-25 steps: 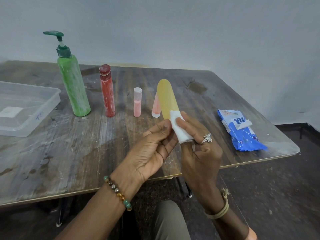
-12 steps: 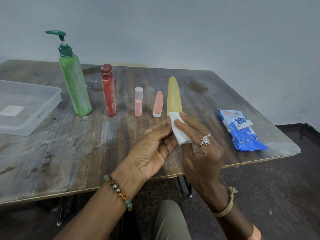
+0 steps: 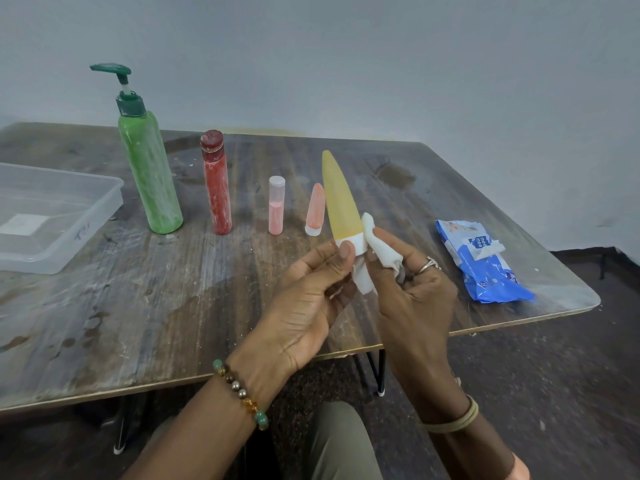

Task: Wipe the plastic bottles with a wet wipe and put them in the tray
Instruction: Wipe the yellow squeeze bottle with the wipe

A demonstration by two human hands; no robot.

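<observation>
My left hand (image 3: 308, 303) pinches the white cap end of a yellow tapered bottle (image 3: 338, 199), held upright above the table's near edge. My right hand (image 3: 412, 292) holds a white wet wipe (image 3: 379, 252) wrapped over its fingers, against the bottle's lower right side. On the table stand a green pump bottle (image 3: 149, 174), a red bottle (image 3: 216, 188), a small pink tube (image 3: 276, 207) and a small orange tapered bottle (image 3: 316, 211). A clear plastic tray (image 3: 86, 233) sits at the left.
A blue pack of wet wipes (image 3: 485, 265) lies at the table's right edge. The worn wooden table (image 3: 138, 306) has a rounded right corner. A white label lies in the tray. My knee shows below the table edge.
The wipe has slid off the bottle's base to its right side, baring the white cap. The bottle has turned, its tip now narrower. The view shifted slightly.
</observation>
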